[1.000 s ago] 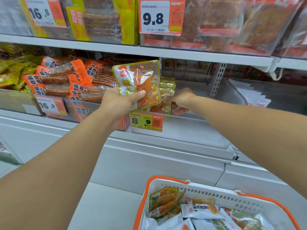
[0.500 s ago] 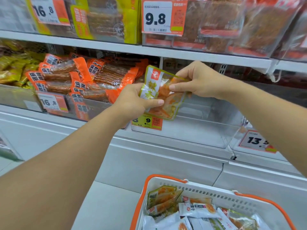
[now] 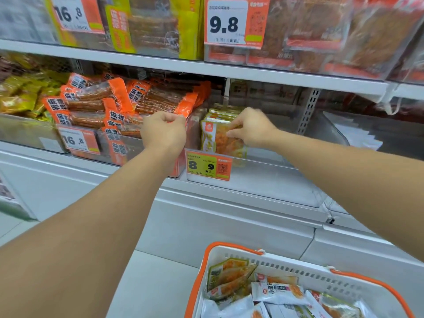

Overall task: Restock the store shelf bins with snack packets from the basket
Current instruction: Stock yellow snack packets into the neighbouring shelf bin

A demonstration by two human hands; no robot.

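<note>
Right hand [image 3: 249, 128] fingers pinch the upright packet [image 3: 221, 138] at the bin's [image 3: 263, 180] left front corner; left hand [image 3: 164, 129] hangs beside it, curled, empty. Basket [image 3: 286, 267] sits below, nearer right.

Retail shop aisle, snack section. White metal shelving [image 3: 206, 67] in tiers, fitted with clear plastic bins [image 3: 263, 180] of packaged snacks. Printed price tags clipped to bin fronts: "9.8" [image 3: 234, 24], "16.8" [image 3: 79, 141] and an "8.9" tag [image 3: 207, 165], each with barcode or QR code. Orange sausage-type packets [image 3: 110, 104] massed in one bin. Orange-rimmed white shopping basket [image 3: 286, 265] of packets below.
</note>
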